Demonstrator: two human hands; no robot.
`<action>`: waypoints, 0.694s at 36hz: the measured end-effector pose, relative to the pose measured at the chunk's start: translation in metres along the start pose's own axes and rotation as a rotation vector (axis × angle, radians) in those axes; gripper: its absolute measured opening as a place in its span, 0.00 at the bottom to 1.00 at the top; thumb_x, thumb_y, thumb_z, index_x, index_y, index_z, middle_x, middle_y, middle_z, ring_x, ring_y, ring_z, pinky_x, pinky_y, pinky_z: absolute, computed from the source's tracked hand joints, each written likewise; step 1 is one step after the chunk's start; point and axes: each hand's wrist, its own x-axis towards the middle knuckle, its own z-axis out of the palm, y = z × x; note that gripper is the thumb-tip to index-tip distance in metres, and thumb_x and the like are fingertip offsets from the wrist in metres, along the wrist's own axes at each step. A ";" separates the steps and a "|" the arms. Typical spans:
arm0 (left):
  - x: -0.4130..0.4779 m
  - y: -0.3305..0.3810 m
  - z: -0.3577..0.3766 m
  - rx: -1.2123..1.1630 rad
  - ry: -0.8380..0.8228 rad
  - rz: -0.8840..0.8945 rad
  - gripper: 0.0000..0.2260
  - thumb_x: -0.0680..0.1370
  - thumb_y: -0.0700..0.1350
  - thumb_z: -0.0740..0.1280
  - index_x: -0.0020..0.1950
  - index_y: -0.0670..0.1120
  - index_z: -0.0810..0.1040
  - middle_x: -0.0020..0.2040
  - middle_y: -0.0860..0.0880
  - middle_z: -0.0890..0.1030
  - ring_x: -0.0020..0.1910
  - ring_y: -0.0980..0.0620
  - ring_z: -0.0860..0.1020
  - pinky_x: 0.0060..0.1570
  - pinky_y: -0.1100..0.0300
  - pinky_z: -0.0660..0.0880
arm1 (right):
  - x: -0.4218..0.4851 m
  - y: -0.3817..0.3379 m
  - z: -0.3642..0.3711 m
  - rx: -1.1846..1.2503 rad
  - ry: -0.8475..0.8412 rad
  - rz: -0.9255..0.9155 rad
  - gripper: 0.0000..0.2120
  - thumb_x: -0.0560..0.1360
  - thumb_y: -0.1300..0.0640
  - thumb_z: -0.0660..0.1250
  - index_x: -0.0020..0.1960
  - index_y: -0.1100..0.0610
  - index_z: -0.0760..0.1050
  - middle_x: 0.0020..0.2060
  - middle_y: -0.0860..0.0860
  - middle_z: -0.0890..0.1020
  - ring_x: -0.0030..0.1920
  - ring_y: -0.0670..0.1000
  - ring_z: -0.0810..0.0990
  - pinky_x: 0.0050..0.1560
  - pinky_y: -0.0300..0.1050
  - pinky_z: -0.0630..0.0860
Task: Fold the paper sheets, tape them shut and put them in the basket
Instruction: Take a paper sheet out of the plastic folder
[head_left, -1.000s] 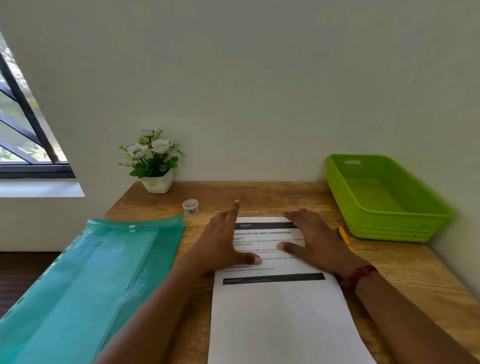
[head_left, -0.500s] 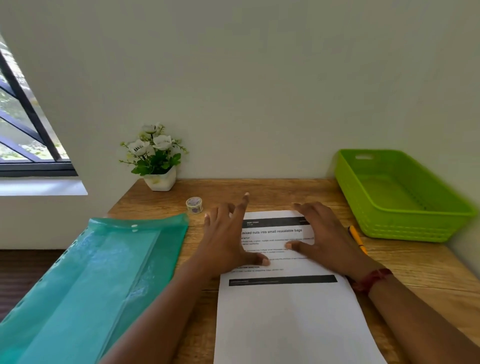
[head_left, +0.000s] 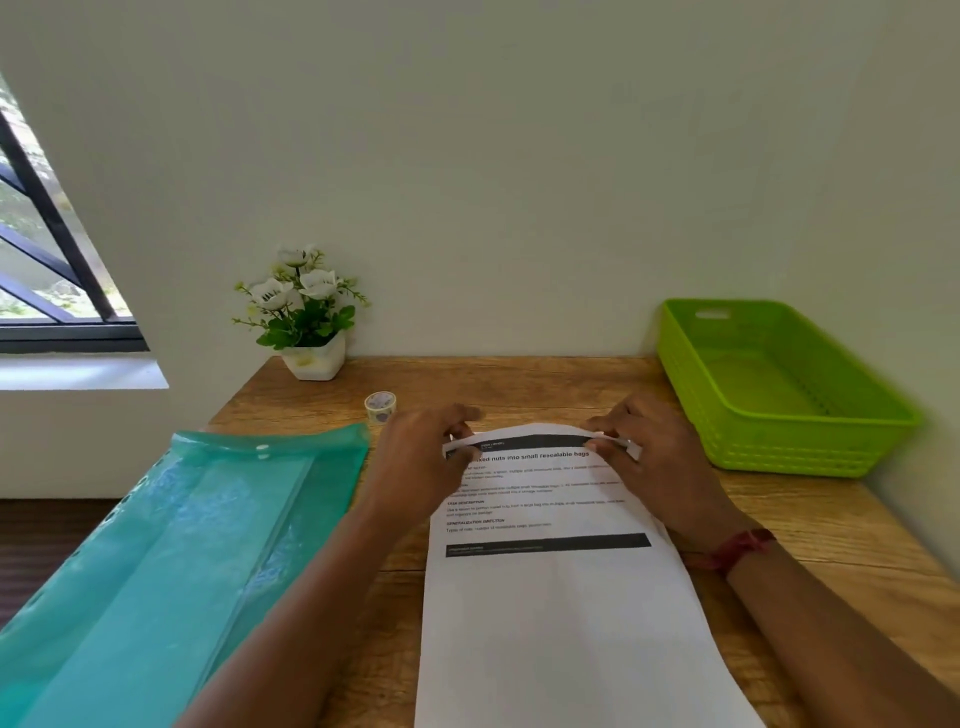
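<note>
spanning the lower view, the wooden desk (head_left: 571, 384) has its back edge against the wall, and a second wall runs close along its right side, so the open room lies over the middle. the teal plastic document folder (head_left: 171, 561) lies at 9 o'clock, overhanging the desk's left edge, just beside the sheet. the printed paper sheet (head_left: 550, 623) lies at the centre. its near end runs out of view toward 6 o'clock, and its far edge is lifted and bowed upward. it looks light, limp and quick to crease, so the two far corners seem the best hold for bringing the edge evenly toward 6 o'clock. the lime green basket (head_left: 810, 467) sits at 2 o'clock, apart from the sheet, with nothing seen in it. potted white flowers (head_left: 304, 312) stand at 11 o'clock by the wall. the left hand (head_left: 421, 467) pinches the sheet's far left corner, and the right hand (head_left: 660, 467) pinches the far right one. the small tape roll (head_left: 380, 405) stands at 11 o'clock, just beyond the left hand, near enough to get knocked.
</note>
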 end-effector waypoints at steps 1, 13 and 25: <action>0.000 -0.001 0.000 0.014 0.011 0.027 0.16 0.75 0.44 0.73 0.63 0.52 0.80 0.53 0.56 0.83 0.48 0.61 0.76 0.49 0.66 0.74 | 0.000 -0.001 -0.001 0.021 0.022 -0.002 0.07 0.71 0.62 0.75 0.49 0.61 0.84 0.39 0.52 0.77 0.40 0.50 0.76 0.39 0.44 0.74; -0.005 0.008 0.002 0.065 -0.008 0.098 0.08 0.78 0.41 0.69 0.56 0.50 0.83 0.53 0.55 0.84 0.49 0.60 0.78 0.48 0.67 0.75 | -0.002 -0.004 -0.004 0.100 -0.004 -0.093 0.06 0.68 0.64 0.77 0.43 0.58 0.82 0.45 0.51 0.83 0.46 0.48 0.81 0.46 0.41 0.78; -0.011 0.013 0.001 0.279 -0.284 0.174 0.17 0.81 0.50 0.63 0.70 0.56 0.73 0.61 0.52 0.81 0.49 0.55 0.78 0.46 0.63 0.77 | -0.009 -0.006 -0.004 0.153 -0.299 0.034 0.13 0.68 0.50 0.68 0.51 0.48 0.82 0.50 0.42 0.85 0.44 0.37 0.80 0.44 0.38 0.76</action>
